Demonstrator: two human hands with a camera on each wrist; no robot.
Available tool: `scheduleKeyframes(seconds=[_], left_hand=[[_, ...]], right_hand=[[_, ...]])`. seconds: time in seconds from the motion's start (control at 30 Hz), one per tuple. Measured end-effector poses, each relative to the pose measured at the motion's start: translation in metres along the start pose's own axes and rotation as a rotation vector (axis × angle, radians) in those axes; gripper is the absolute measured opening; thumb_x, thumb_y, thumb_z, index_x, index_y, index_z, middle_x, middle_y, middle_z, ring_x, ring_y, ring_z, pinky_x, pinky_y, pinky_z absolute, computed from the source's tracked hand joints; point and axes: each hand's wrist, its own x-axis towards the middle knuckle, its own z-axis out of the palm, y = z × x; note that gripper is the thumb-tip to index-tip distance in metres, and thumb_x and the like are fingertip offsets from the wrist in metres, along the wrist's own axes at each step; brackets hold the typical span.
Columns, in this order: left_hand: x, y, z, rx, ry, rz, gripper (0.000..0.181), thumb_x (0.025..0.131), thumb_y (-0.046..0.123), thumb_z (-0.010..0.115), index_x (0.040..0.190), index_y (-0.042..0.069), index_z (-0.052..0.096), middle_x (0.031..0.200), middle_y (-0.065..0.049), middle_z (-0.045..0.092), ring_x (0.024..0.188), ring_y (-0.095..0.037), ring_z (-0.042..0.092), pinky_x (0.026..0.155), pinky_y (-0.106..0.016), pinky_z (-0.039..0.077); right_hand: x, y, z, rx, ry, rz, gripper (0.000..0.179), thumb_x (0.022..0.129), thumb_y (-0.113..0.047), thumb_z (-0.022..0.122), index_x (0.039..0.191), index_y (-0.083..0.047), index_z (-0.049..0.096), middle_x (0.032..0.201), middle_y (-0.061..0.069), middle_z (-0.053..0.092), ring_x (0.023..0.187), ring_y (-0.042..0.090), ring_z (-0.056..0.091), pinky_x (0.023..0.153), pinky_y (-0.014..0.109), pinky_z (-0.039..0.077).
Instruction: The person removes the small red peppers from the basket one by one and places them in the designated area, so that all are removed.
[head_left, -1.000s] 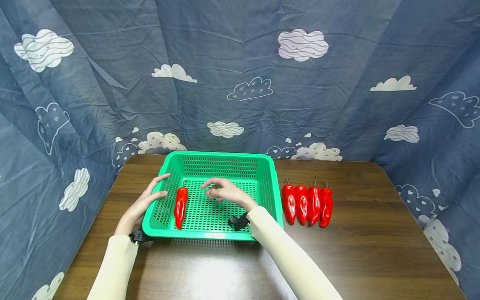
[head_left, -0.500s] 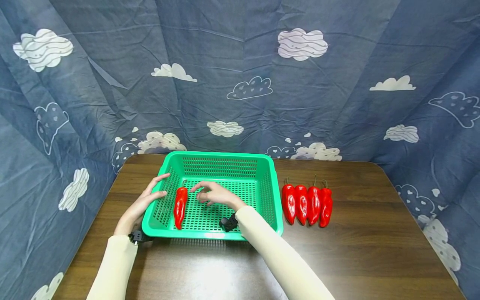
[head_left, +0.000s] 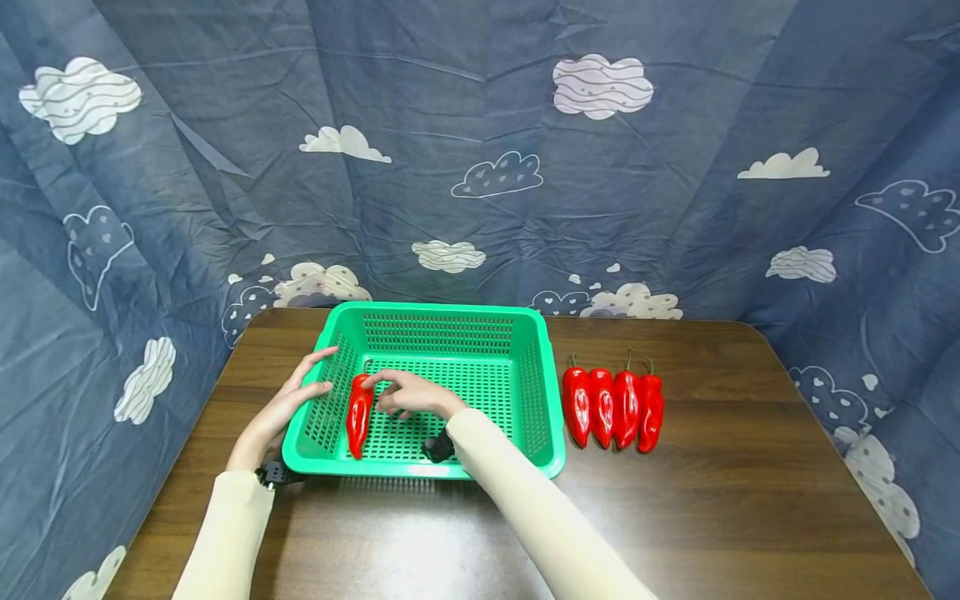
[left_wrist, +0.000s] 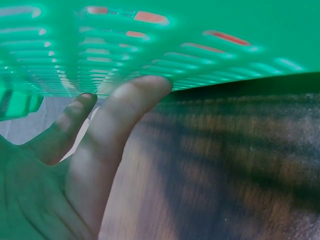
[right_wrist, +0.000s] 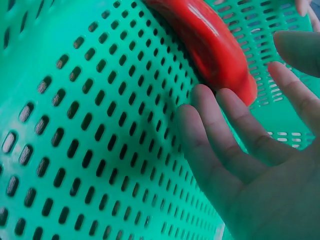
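Observation:
A green plastic basket (head_left: 480, 314) with slotted walls stands on the table. Inside it, toward the left, lies one red pepper (head_left: 358, 425), stem pointing to the far wall. My right hand (head_left: 412, 393) is over the basket floor at the pepper's right side, fingers loosely bent around nothing. In the right wrist view the fingertips (right_wrist: 227, 97) come up close to the pepper (right_wrist: 215, 50); contact is hard to tell. My left hand (head_left: 281, 410) rests against the outside of the basket's left wall, fingers extended, as the left wrist view shows from below.
Several more red peppers (head_left: 626, 408) lie side by side on the brown wooden table (head_left: 750, 467), just right of the basket. A dark blue cloth (head_left: 675, 208) with white clouds hangs behind and along both sides.
My right hand has moved left across the basket, from its middle to beside the red pepper. The left hand stays against the basket wall, and the peppers lie as before.

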Motion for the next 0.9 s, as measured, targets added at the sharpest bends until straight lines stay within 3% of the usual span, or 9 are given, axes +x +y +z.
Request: scheduleKeyframes(seconds=[0.23, 0.47, 0.73, 0.9], left_hand=[[-0.001, 0.0, 0.001, -0.037, -0.006, -0.015, 0.057, 0.1, 0.019, 0.046, 0.151, 0.025, 0.019, 0.152, -0.011, 0.007, 0.115, -0.041, 0.042, 0.084, -0.045, 0.048], [-0.001, 0.001, 0.0, -0.026, -0.005, -0.009, 0.057, 0.1, 0.019, 0.046, 0.151, 0.026, 0.02, 0.153, -0.009, 0.003, 0.117, -0.043, 0.041, 0.085, -0.045, 0.048], [0.0, 0.0, -0.001, 0.033, 0.001, 0.015, 0.058, 0.1, 0.018, 0.046, 0.152, 0.023, 0.02, 0.155, -0.007, -0.002, 0.126, -0.043, 0.031, 0.089, -0.042, 0.043], [0.0, 0.0, -0.001, 0.02, -0.003, 0.01, 0.058, 0.1, 0.018, 0.046, 0.152, 0.024, 0.019, 0.155, -0.007, 0.001, 0.122, -0.043, 0.036, 0.088, -0.042, 0.044]], right_hand=[[0.011, -0.002, 0.008, 0.0, 0.0, 0.04, 0.046, 0.09, -0.005, 0.058, 0.135, -0.012, 0.052, 0.103, 0.008, 0.062, 0.088, 0.029, 0.06, 0.07, 0.038, 0.05], [0.016, -0.007, 0.014, -0.056, 0.015, 0.089, 0.052, 0.087, -0.004, 0.06, 0.137, -0.015, 0.052, 0.098, 0.003, 0.058, 0.073, 0.021, 0.052, 0.058, 0.03, 0.041], [0.021, -0.009, 0.018, -0.117, -0.004, 0.104, 0.055, 0.087, -0.005, 0.059, 0.14, -0.017, 0.05, 0.11, 0.003, 0.05, 0.069, 0.019, 0.047, 0.059, 0.03, 0.043], [0.022, -0.008, 0.018, -0.132, 0.03, 0.113, 0.053, 0.085, -0.005, 0.06, 0.137, -0.016, 0.054, 0.109, 0.005, 0.054, 0.074, 0.019, 0.051, 0.062, 0.03, 0.047]])
